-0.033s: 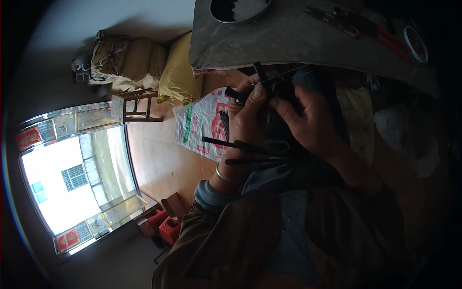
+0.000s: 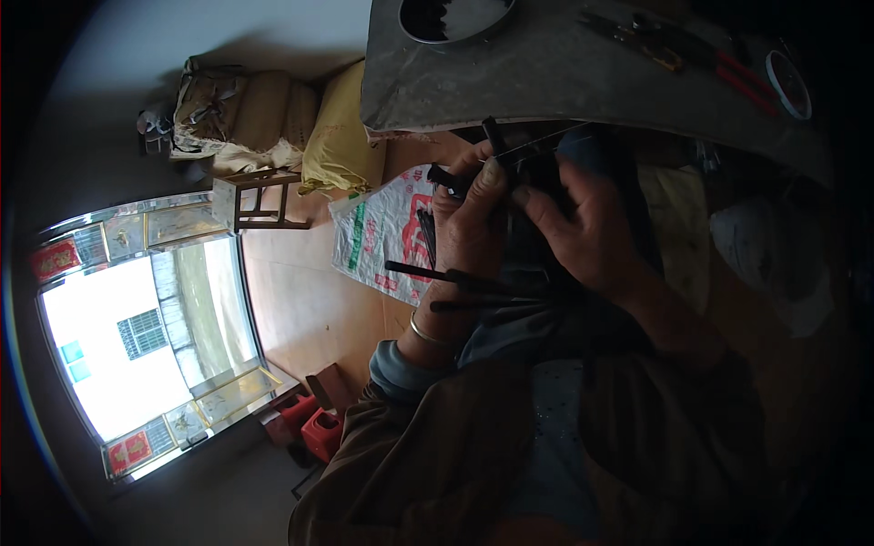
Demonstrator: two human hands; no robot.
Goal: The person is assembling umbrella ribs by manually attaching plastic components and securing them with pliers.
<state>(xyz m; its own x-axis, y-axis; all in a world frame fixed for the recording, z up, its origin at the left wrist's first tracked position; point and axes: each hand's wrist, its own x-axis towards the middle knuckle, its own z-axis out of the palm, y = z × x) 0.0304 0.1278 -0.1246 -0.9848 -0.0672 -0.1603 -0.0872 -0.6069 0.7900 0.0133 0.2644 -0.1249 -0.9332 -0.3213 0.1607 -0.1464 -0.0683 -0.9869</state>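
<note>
My left hand (image 2: 472,202) is closed around a dark piece with short black stubs (image 2: 492,136), its thumb pressed on top. A thin pale strand, thread or wire (image 2: 539,144), runs from beside that thumb toward the upper right. My right hand (image 2: 590,227) is close by on the right, thumb and fingers drawn together; what is between them is too dark to make out. Several slim black rods (image 2: 428,270) stick out to the left below my hands, above my lap. Their right ends vanish in shadow.
A grey table (image 2: 428,91) lies ahead, bearing a round dish (image 2: 455,36), pliers (image 2: 637,41), a red-handled tool (image 2: 746,82) and a round lid-like object (image 2: 788,84). On the left are a printed sack (image 2: 373,232), a yellow sack (image 2: 341,136), a wooden stool (image 2: 259,200) and red containers (image 2: 320,434).
</note>
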